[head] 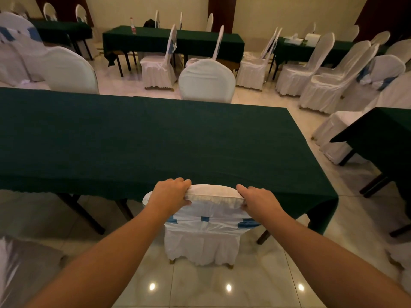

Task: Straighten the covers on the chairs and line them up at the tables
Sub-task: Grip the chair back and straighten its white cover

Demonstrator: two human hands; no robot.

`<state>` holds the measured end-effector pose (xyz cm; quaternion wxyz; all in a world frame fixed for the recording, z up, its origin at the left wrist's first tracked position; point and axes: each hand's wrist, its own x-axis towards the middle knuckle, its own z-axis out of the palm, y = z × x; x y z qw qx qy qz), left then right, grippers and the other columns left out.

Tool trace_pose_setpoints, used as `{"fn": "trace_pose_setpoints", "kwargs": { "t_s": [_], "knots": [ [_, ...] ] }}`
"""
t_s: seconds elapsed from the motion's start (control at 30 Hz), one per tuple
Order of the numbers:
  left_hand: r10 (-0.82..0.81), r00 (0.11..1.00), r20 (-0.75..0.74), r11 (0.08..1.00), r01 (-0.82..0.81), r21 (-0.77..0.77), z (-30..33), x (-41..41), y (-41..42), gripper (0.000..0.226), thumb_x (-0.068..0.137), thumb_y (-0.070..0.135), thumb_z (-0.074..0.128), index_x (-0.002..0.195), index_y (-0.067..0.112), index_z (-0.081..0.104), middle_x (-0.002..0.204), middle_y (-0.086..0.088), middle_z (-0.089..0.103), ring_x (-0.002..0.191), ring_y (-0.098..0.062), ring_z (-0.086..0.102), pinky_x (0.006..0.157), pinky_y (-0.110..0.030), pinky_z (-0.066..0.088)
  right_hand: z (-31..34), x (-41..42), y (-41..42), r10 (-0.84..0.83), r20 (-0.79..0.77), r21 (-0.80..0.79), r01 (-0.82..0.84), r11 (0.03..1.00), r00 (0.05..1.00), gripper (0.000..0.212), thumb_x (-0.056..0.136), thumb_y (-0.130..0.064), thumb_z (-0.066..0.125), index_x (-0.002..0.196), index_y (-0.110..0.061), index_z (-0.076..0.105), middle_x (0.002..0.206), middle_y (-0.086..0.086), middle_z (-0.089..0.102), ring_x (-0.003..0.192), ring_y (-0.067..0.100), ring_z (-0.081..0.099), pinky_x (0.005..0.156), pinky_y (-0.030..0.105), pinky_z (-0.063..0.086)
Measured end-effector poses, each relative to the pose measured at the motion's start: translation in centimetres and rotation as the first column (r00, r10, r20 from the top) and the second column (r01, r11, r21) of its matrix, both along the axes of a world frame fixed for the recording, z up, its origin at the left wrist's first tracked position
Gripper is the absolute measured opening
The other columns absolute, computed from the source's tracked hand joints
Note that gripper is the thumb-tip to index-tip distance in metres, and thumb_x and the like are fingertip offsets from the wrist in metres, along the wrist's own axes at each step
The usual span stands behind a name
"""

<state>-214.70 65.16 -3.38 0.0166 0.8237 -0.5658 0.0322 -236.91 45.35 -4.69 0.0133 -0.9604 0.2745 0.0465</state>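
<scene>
A chair in a white cover (204, 238) with a blue sash across its back stands right in front of me, pushed in under the near edge of a long table with a dark green cloth (142, 138). My left hand (170, 194) grips the top left corner of the chair back. My right hand (258, 200) grips the top right corner. The cover is bunched and wrinkled along the top edge between my hands. The seat is hidden under the table.
A second covered chair (206, 81) faces me across the table, another (66, 70) at far left. More green tables (173, 38) and white covered chairs (322, 85) fill the back and right. Part of a chair (20, 267) shows at lower left. The floor is glossy tile.
</scene>
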Motion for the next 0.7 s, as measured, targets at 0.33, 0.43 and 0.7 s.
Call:
{"fn": "trace_pose_setpoints", "kwargs": {
  "t_s": [0.33, 0.43, 0.7],
  "knots": [
    [-0.011, 1.0, -0.019, 1.0, 0.011, -0.006, -0.5, -2.0, 0.0, 0.042, 0.078, 0.062, 0.072, 0.103, 0.034, 0.053, 0.088, 0.012, 0.06, 0.066, -0.007, 0.047, 0.054, -0.022, 0.032, 0.3, -2.0, 0.1, -0.03, -0.047, -0.038, 0.029, 0.999, 0.998, 0.045, 0.087, -0.028, 0.074, 0.117, -0.034, 0.041, 0.086, -0.005, 0.055, 0.068, 0.014, 0.054, 0.059, 0.03, 0.048],
    [0.009, 0.999, -0.03, 1.0, -0.01, -0.018, -0.3, -2.2, 0.1, 0.042, 0.079, 0.061, 0.071, 0.105, 0.034, 0.053, 0.091, 0.012, 0.061, 0.069, -0.007, 0.049, 0.059, -0.022, 0.036, 0.8, -1.9, 0.5, -0.048, -0.058, -0.022, 0.047, 0.999, 0.997, 0.043, 0.087, -0.026, 0.074, 0.115, -0.034, 0.041, 0.087, -0.004, 0.056, 0.07, 0.014, 0.055, 0.064, 0.034, 0.055],
    [0.059, 0.981, -0.187, 0.997, -0.066, -0.031, -0.6, -2.5, 1.2, 0.051, 0.072, 0.061, 0.076, 0.104, 0.039, 0.044, 0.098, 0.015, 0.061, 0.08, -0.007, 0.054, 0.072, -0.028, 0.053, 1.8, -2.3, 0.9, -0.041, -0.067, 0.037, 0.043, 0.998, 0.997, 0.043, 0.087, -0.032, 0.073, 0.114, -0.035, 0.04, 0.088, -0.006, 0.056, 0.071, 0.013, 0.055, 0.063, 0.032, 0.054]
  ]
}}
